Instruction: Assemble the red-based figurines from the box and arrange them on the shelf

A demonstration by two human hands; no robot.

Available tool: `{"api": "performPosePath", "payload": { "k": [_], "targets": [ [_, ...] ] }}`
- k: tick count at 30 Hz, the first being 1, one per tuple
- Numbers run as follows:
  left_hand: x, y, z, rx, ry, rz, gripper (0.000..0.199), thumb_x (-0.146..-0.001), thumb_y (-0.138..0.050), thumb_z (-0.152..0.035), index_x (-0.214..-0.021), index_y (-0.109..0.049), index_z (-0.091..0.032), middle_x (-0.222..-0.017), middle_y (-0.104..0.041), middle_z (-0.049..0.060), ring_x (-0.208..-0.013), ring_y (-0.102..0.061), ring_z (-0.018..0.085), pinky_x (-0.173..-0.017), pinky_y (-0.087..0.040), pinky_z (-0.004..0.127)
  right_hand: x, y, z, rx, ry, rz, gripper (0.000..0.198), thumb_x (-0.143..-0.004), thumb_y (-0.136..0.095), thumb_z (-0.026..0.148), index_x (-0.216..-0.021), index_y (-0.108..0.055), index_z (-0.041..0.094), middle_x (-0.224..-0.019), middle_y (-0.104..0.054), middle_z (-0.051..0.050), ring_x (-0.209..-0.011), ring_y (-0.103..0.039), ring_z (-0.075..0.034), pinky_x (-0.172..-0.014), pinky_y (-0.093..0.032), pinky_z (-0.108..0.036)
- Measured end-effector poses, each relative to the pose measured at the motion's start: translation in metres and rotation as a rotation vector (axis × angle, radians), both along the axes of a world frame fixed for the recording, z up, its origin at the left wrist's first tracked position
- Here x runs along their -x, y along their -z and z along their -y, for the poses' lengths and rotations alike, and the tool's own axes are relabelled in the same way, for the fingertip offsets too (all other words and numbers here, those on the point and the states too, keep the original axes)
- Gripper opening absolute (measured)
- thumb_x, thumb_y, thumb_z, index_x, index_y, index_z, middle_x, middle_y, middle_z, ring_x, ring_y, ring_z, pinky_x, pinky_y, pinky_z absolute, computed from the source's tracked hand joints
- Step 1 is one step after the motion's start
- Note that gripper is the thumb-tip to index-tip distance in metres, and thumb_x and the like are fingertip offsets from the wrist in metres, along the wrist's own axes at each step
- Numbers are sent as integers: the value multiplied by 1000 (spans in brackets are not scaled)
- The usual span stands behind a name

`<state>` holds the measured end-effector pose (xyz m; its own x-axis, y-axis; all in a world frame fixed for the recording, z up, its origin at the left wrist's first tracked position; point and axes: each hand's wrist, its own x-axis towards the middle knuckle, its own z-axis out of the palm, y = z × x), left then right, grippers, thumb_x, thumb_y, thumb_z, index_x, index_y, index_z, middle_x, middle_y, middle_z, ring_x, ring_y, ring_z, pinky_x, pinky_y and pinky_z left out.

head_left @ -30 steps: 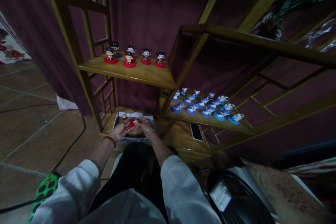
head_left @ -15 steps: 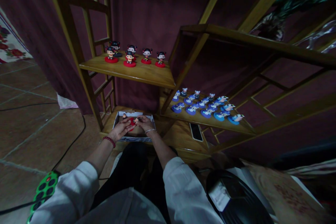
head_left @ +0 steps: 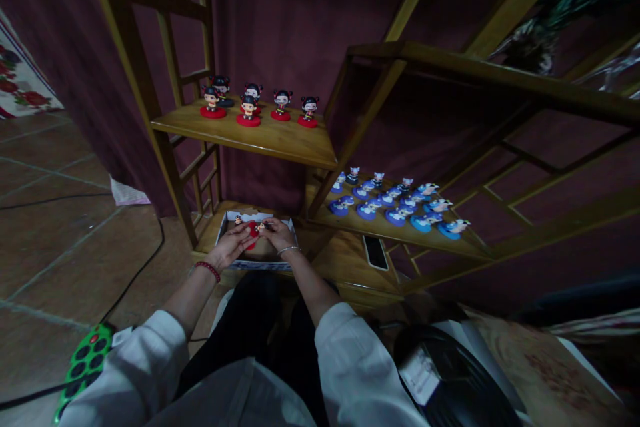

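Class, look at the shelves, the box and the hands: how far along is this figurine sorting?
Done: six red-based figurines stand on the upper shelf, and rows of blue-based figurines on the lower shelf. In hand: left hand and right hand hold a red-based figurine over the white box. Left: one small figurine in the box.

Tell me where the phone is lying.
The phone lies flat on the lowest wooden shelf, right of the white box, below the blue figurines.

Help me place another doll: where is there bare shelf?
The upper shelf is bare in front and right of the red-based dolls. The blue figurines crowd theirs. Bare board surrounds the phone.
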<state>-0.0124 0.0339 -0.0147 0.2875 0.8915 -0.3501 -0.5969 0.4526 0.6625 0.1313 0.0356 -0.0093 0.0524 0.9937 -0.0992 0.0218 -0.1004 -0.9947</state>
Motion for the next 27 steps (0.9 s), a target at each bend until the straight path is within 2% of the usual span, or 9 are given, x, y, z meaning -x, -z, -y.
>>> {"api": "performPosePath", "payload": {
  "k": [6, 15, 22, 27],
  "targets": [
    [-1, -4, 1, -13, -19, -14, 17, -78, -50, -1, -83, -62, -10, -82, -67, 5, -73, -64, 12, -84, -51, 34, -2, -4, 0, -147, -31, 175, 21, -60, -59, 23, -81, -56, 20, -73, -62, 3, -70, -58, -12, -70, -46, -26],
    [-2, -8, 5, -14, -17, -30, 15, -79, -49, -1, -82, -61, -9, -78, -68, 5, -73, -64, 13, -80, -53, 33, -5, -14, 2, -312, -156, 389, 17, -65, -56, 20, -82, -59, 20, -74, -62, 2, -70, -56, -12, -68, -45, -23],
    [-1, -11, 5, -36, 37, -21, 16, -79, -49, -2, -80, -63, -9, -80, -68, 6, -75, -64, 13, -85, -50, 34, -10, -20, -1, -342, -207, 529, 18, -67, -55, 21, -83, -62, 20, -70, -60, 4, -62, -53, -10, -63, -43, -21],
    [-2, -13, 5, -25, 25, -1, 14, -78, -51, -2, -75, -62, -10, -78, -68, 6, -75, -64, 13, -86, -49, 35, -11, -22, -3, -333, -243, 502, 19, -68, -54, 23, -85, -62, 20, -69, -59, 4, -63, -52, -10, -61, -41, -19]
  ]
}}
